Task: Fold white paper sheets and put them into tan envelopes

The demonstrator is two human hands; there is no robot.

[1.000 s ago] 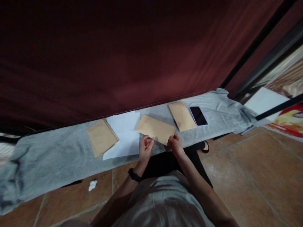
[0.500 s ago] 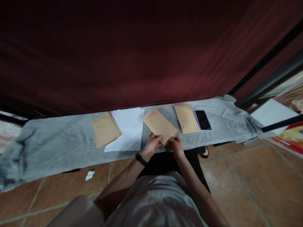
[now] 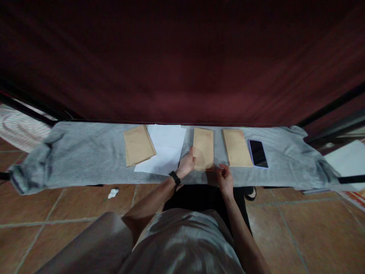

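Note:
A brown envelope [image 3: 203, 146] lies upright on the grey cloth [image 3: 91, 156] in front of me. My left hand [image 3: 187, 164], a black band on its wrist, grips the envelope's lower left edge. My right hand [image 3: 225, 178] sits just off the envelope's lower right corner with fingers curled; whether it touches the envelope is unclear. A second brown envelope [image 3: 236, 147] lies to the right, next to a dark phone [image 3: 258, 153]. Further left lie white sheets of paper [image 3: 165, 148] and a stack of brown envelopes [image 3: 138, 145].
A dark red curtain [image 3: 182, 64] hangs behind the cloth strip. Brown floor tiles [image 3: 299, 228] lie on my side, with a crumpled white scrap [image 3: 113, 193]. A white sheet [image 3: 348, 161] and black bars [image 3: 350, 179] stand at the right.
The envelope in my hands has turned from slanted to upright on the cloth. My left hand moved up its left edge and my right hand slipped off its corner. My view swung left.

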